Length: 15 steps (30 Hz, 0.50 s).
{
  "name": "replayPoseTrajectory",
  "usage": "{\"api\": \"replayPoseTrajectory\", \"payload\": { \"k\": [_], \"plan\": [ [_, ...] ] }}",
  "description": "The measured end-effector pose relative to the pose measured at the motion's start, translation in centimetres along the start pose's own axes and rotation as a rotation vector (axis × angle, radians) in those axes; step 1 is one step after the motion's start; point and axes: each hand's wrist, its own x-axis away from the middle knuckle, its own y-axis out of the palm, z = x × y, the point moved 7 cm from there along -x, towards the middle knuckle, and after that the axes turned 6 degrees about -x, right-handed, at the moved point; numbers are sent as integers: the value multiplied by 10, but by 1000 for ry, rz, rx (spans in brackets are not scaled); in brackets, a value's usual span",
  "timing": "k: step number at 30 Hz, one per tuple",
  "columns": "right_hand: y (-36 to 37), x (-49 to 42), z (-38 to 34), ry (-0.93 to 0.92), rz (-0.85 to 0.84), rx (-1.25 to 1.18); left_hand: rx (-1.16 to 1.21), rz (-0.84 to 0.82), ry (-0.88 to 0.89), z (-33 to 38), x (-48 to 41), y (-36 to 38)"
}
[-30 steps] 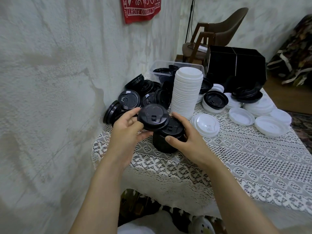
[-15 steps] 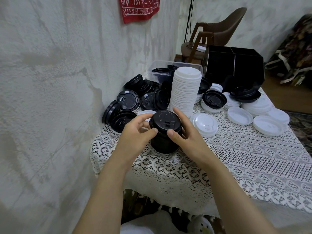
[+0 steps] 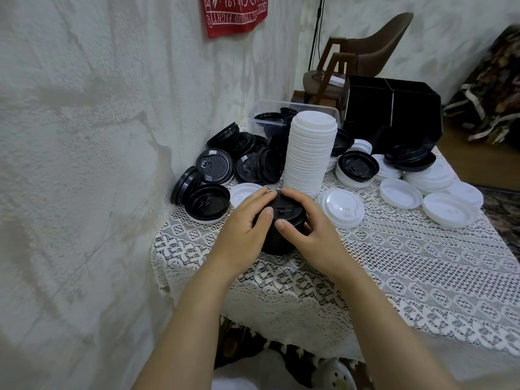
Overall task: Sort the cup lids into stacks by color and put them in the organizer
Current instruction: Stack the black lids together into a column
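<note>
**A:** Head view, and we've got the black stack [image 3: 277, 246] standing on the lace cloth [image 3: 422, 263], just in front of the tall white stack [image 3: 309, 153].

**B:** Both hands are on it. Our left hand [image 3: 244, 223] wraps it from one side and our right hand [image 3: 312, 232] from the other. The fingers [image 3: 257, 194] curl over the top lid's rim, with the thumbs on the near side. That's a proper grip round the stack.

**A:** How do we think it handles?

**B:** We'd say thin moulded plastic: light, a little springy, smooth. Nested lids can tilt or slide apart, so we'd hold it low on the sides between both palms. If we take it by the top lid alone, that lid may come away by itself.

**A:** And the destination?

**B:** The black organizer [image 3: 394, 108] sits behind and to the right of the white stack, well apart from our hands. Loose black lids [image 3: 213, 167] lie left of that stack, and loose white lids [image 3: 399, 192] are spread to its right. A clear tub [image 3: 270, 105] stands just behind it with more black ones inside.

**A:** So plenty remains unsorted, by our reckoning.

**B:** Agreed. And we should watch that white stack. It's tall, it's close to our knuckles, and one nudge could topple it.
</note>
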Motion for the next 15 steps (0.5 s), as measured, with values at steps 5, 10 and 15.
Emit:
{"api": "replayPoseTrajectory", "payload": {
  "k": [5,10,15],
  "plan": [
    [-3,-1,9,-17,51,56,14,-14,0,-5,-3,4],
    [-5,-2,13,-18,85,39,26,-37,1,-7,-4,8],
    [-6,-1,14,2,84,89,-236,299,-15,-10,1,-19]
  ]
}}
